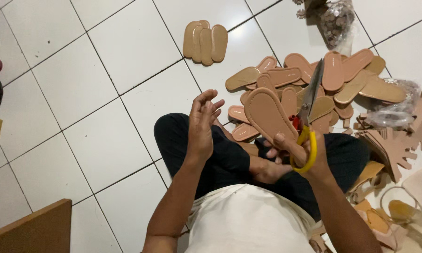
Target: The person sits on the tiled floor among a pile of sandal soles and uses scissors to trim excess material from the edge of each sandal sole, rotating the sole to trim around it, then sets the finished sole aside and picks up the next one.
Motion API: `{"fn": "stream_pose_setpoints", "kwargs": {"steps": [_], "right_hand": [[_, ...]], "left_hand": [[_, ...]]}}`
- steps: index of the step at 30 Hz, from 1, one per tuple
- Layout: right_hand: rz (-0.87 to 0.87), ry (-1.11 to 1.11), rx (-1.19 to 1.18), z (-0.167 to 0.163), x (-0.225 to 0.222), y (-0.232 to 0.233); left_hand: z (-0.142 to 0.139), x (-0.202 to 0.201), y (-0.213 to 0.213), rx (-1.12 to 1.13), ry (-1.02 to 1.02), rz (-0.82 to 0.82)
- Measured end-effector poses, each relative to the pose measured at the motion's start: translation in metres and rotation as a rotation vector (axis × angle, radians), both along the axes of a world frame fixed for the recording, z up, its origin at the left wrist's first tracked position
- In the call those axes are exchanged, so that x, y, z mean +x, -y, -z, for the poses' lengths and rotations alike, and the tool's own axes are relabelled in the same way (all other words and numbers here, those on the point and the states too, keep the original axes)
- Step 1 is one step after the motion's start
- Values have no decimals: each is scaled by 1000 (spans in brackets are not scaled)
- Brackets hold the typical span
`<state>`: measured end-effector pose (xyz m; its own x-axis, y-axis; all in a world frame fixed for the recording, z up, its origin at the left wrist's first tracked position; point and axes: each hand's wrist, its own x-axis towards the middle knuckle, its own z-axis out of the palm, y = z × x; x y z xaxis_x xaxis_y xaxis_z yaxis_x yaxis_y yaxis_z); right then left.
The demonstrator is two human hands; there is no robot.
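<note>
My right hand grips yellow-handled scissors whose blades point up and away, and its thumb and fingers also pinch the lower end of a tan sandal sole. My left hand is raised to the left of that sole, fingers apart, holding nothing. I sit cross-legged in dark trousers on the white tiled floor.
A heap of tan soles lies beyond my knees, and a small stack of soles sits further away. A clear bag of small brown pieces is at the top. Cut brown shapes, straps and plastic lie right. A wooden board is bottom left.
</note>
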<state>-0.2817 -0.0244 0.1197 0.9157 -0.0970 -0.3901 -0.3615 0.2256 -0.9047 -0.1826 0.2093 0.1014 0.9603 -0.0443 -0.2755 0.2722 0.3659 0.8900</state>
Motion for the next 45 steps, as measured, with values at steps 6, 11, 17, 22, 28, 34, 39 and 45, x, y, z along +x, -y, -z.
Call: {"fn": "stream_pose_setpoints", "kwargs": {"steps": [6, 11, 17, 22, 28, 34, 39, 45], "right_hand": [[20, -12, -60, -8, 6, 0], [126, 74, -368, -7, -15, 14], [-614, 35, 258, 11, -50, 32], [-604, -116, 583, 39, -58, 30], [-600, -148, 553, 42, -59, 32], [-602, -151, 530, 40, -57, 32], [-552, -106, 517, 41, -56, 26], [-481, -118, 510, 42, -57, 18]], "left_hand": [[-13, -3, 16, -167, 165, 437], [-13, -1, 16, -99, 171, 315], [-18, -1, 14, -57, 152, 224], [-20, -6, 16, -68, 193, 206], [-20, -6, 15, -56, 196, 217], [-23, -9, 14, -32, 233, 238], [-26, -9, 15, -32, 229, 223], [-32, -12, 18, -96, 199, 197]]}}
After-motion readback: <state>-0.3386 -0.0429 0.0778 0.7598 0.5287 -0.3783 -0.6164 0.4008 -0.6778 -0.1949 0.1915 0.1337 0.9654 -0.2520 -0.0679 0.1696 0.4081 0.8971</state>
